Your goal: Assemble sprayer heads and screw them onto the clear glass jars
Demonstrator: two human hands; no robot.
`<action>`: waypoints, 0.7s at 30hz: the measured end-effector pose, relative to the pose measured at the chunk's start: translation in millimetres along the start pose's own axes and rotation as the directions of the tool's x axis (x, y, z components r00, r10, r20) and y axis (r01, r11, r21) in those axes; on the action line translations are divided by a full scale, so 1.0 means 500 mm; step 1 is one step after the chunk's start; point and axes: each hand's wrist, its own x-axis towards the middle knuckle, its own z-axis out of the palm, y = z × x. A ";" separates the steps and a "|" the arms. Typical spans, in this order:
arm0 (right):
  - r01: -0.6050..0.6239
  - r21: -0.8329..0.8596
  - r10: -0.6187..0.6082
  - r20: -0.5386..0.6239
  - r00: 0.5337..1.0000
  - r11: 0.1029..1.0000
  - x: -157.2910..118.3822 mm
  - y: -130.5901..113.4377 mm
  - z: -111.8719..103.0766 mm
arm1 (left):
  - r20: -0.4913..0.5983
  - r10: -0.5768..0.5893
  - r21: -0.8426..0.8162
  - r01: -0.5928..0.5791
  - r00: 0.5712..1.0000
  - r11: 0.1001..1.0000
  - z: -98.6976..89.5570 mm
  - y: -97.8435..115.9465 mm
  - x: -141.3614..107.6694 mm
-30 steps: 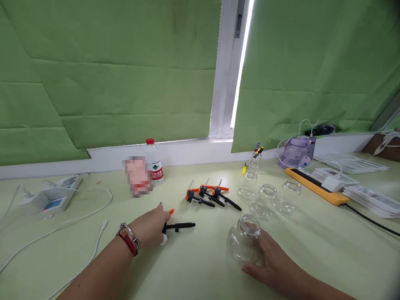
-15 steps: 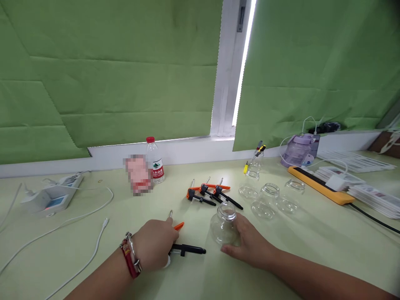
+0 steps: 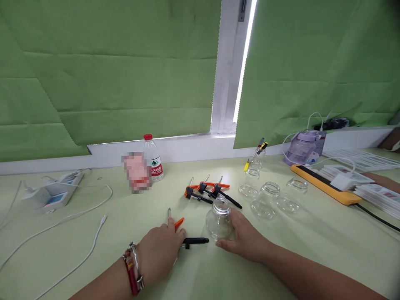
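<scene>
Now the right hand (image 3: 243, 237) has its grip around one clear round glass jar (image 3: 219, 221), near one black-and-orange tool (image 3: 196, 241) under the left hand (image 3: 162, 250), whose grip I cannot tell. Behind lie three similar tools (image 3: 204, 193); rightward stand four more jars (image 3: 263, 205).

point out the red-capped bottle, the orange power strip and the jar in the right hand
bottle (image 3: 156, 166), head view, on its label
power strip (image 3: 333, 191), head view, on its orange casing
jar (image 3: 218, 225), head view, on its clear body
</scene>
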 end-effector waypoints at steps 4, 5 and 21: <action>-0.004 0.003 0.004 0.015 1.000 1.000 -0.001 0.004 -0.003 | -0.094 -0.055 -0.246 0.030 0.994 0.969 0.016 0.002 -0.005; -0.010 0.007 0.010 0.016 1.000 1.000 -0.001 0.005 -0.003 | -0.099 -0.092 -0.299 0.059 0.991 0.953 0.022 -0.002 -0.006; -0.109 0.240 0.104 0.034 0.994 0.965 -0.006 -0.012 -0.033 | -0.242 -0.103 -0.768 -0.125 0.965 0.628 0.078 -0.062 0.029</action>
